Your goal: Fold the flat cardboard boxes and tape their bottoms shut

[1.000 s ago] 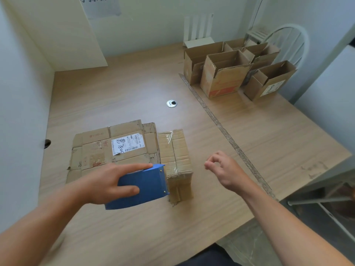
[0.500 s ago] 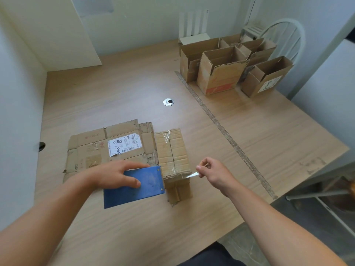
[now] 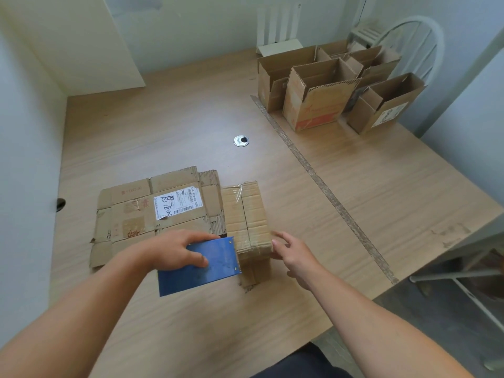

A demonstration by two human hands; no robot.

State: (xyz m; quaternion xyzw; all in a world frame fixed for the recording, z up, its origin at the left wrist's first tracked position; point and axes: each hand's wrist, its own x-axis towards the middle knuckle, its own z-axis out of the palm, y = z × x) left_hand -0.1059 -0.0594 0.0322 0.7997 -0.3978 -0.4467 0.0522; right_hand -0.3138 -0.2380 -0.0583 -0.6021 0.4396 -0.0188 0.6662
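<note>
A small folded cardboard box [image 3: 246, 214] stands bottom-up near the table's front, clear tape along its seam. My left hand [image 3: 174, 252] grips a blue tape dispenser [image 3: 201, 266] whose front edge meets the box's near left corner. My right hand [image 3: 293, 255] is beside the box's near right edge, fingers relaxed and touching the taped corner. A stack of flat cardboard boxes [image 3: 152, 211] with a white shipping label lies just left of the folded box.
Several folded open boxes [image 3: 321, 96] stand in a group at the table's far right, next to a white chair [image 3: 414, 36]. A metal cable grommet [image 3: 241, 141] sits mid-table. A rough seam [image 3: 321, 184] runs diagonally across the tabletop [image 3: 163, 126]. Walls close the left and back.
My right hand pinched a tape end beside the box, then came in against the box's near right corner with loose fingers. The dispenser dropped lower against the box.
</note>
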